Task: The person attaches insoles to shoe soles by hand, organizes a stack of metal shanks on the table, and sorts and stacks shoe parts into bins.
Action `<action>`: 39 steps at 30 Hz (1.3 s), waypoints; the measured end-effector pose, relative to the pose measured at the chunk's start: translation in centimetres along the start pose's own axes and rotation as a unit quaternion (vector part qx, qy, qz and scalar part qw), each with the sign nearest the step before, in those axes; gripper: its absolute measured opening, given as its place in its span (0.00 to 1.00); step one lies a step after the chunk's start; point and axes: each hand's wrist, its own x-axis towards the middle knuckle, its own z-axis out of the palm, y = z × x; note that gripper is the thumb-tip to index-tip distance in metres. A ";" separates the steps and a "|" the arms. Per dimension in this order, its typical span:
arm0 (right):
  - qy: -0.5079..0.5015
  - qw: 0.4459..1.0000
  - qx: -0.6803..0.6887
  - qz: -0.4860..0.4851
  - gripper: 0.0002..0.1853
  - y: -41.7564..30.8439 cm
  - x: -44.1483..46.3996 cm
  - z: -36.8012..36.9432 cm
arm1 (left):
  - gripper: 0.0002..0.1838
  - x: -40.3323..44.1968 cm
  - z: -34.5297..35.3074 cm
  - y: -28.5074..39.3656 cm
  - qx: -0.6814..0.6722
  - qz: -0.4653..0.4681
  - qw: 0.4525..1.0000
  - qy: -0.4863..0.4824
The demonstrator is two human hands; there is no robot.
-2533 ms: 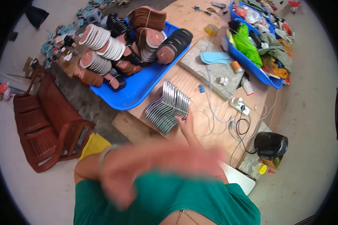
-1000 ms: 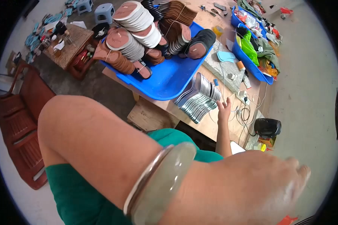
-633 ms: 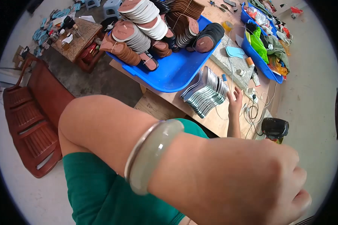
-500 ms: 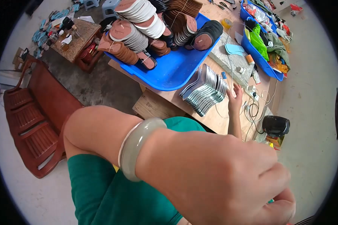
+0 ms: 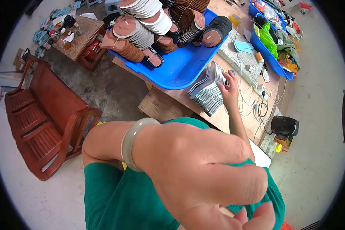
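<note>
My left hand [image 5: 203,172], with a pale bangle [image 5: 131,143] on its wrist, is raised close to the camera. Its fingers are bent and somewhat apart, and nothing shows in them. On the wooden table, my right hand [image 5: 229,90] is at the right side of a row of silver, sole-shaped pieces [image 5: 209,94] that lean on one another. Its fingers are spread, with the thumb by the pieces' edge; whether it touches them I cannot tell. Just beyond is a blue tray [image 5: 176,76] with tied bundles of brown, white, grey and black sandal soles [image 5: 134,32].
A stone slab [image 5: 228,51] bears a light blue sole-shaped piece [image 5: 243,46]. Cables [image 5: 261,109] and a black device [image 5: 284,126] are at the right, below blue baskets [image 5: 270,57] of bags and cloth. A wooden bench [image 5: 46,115] stands left.
My left hand has shifted left, and its fingers have loosened from a fist. My right hand has moved up and left, closer to the silver pieces.
</note>
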 end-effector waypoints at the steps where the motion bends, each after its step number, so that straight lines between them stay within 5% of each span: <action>1: -0.010 1.000 -0.011 -0.008 0.22 -0.5 -0.2 0.5 | 0.22 0.1 -0.1 -0.3 0.011 0.003 1.000 -0.001; 5: -0.032 0.998 -0.042 -0.035 0.21 -1.4 -0.5 1.7 | 0.20 0.0 0.0 0.1 0.050 0.021 0.999 -0.005; 7: -0.034 0.997 -0.048 -0.046 0.20 -2.2 -0.6 2.3 | 0.17 0.2 1.2 -3.7 0.247 0.000 0.969 0.031; 15: -0.088 0.994 0.031 -0.064 0.09 -10.3 -0.5 -0.7 | 0.14 -3.8 0.7 -12.3 0.223 -0.226 0.937 -0.146; 17: -0.163 0.974 -0.035 -0.157 0.06 -15.7 -0.8 -2.8 | 0.14 -4.4 0.8 -12.3 0.222 -0.237 0.934 -0.152; 21: -0.263 0.892 0.020 -0.366 0.14 -25.9 -2.6 -6.9 | 0.13 -4.9 1.1 -12.4 0.231 -0.253 0.926 -0.159; 23: -0.249 0.831 0.054 -0.494 0.17 -28.4 -3.6 -8.0 | 0.11 -5.3 1.3 -12.3 0.251 -0.253 0.922 -0.150; 28: -0.198 0.843 -0.021 -0.500 0.14 -32.5 -5.0 -8.5 | 0.08 -7.4 1.9 -11.3 0.272 -0.296 0.899 -0.173; 32: -0.148 0.845 -0.081 -0.508 0.12 -34.9 -5.2 -7.4 | 0.16 -12.0 2.7 -10.0 0.263 -0.382 0.845 -0.265; 39: -0.131 0.781 -0.119 -0.600 0.11 -35.0 -2.5 -6.2 | 0.15 -18.2 3.7 -7.5 0.252 -0.461 0.839 -0.140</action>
